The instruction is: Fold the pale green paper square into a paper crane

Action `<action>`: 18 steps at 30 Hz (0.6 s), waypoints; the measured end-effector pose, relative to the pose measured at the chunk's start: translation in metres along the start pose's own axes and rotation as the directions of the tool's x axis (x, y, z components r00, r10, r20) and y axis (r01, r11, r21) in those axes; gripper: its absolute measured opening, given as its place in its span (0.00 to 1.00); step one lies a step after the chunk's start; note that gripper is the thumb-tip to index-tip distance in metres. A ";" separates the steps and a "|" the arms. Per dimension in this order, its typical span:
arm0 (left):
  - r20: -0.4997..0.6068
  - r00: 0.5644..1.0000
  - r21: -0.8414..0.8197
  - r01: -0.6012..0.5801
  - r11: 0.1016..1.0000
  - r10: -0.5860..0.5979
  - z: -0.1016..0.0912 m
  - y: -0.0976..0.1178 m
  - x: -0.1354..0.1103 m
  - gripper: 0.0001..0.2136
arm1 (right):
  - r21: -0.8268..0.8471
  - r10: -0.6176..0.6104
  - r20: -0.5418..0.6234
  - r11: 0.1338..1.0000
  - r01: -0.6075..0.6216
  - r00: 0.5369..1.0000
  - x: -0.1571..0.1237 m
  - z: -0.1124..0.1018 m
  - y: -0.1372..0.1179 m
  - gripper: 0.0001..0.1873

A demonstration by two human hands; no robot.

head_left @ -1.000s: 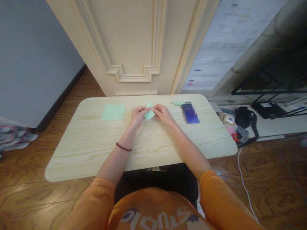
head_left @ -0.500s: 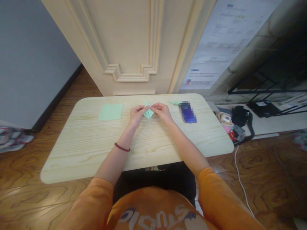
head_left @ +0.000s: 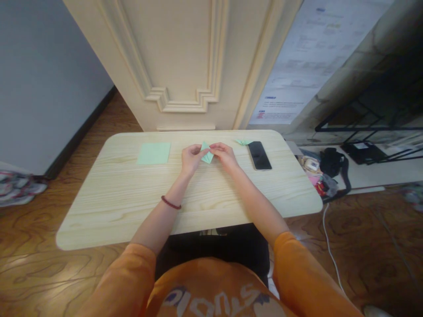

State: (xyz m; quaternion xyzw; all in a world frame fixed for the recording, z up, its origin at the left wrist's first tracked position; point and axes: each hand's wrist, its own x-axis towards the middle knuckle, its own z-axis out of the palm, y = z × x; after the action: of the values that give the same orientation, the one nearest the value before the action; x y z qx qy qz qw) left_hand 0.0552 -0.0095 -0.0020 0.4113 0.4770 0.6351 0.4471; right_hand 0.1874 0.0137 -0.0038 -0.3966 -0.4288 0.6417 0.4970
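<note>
Between my two hands is a folded piece of light green paper (head_left: pixel 207 156), diamond-shaped with creases meeting toward its near corner. My left hand (head_left: pixel 191 159) pinches its left side, thumb lying across the paper. My right hand (head_left: pixel 224 155) grips the right edge between thumb and fingers. To the left lies a flat green paper stack or sheet (head_left: pixel 153 153). A folded green paper crane-like figure (head_left: pixel 243 142) rests at the back right, touching or nearly touching the top of a dark-screened phone (head_left: pixel 260 155).
Everything lies on a pale wood-grain table (head_left: pixel 125 198) with rounded corners. Behind it stands a cream panelled door (head_left: pixel 185 53). Right of the table, a low shelf (head_left: pixel 363 174) carries a black bag (head_left: pixel 331 160) and small items. A white cable (head_left: pixel 330 246) hangs to the floor.
My left hand has shifted slightly right, and its thumb now reaches farther over the paper. The folded paper looks narrower and a little turned. The view has moved slightly.
</note>
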 end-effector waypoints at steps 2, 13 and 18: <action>-0.014 1.000 0.000 0.001 1.000 -0.001 0.001 0.000 0.000 0.17 | 0.042 0.026 -0.011 0.999 -0.026 1.000 0.000 0.001 0.000 0.12; -0.089 0.996 -0.032 0.006 0.999 -0.009 0.004 -0.002 -0.002 0.12 | 0.186 0.117 -0.024 0.976 -0.111 0.993 -0.006 0.011 -0.004 0.15; -0.113 0.993 -0.074 0.033 0.997 -0.042 0.004 0.000 -0.003 0.13 | 0.182 0.168 -0.005 0.969 -0.164 0.986 -0.010 0.013 -0.008 0.15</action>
State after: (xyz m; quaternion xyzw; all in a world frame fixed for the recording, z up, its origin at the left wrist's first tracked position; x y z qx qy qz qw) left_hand 0.0596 -0.0116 -0.0015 0.3489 0.4862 0.6659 0.4456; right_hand 0.1795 0.0033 0.0083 -0.3906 -0.3290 0.7134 0.4798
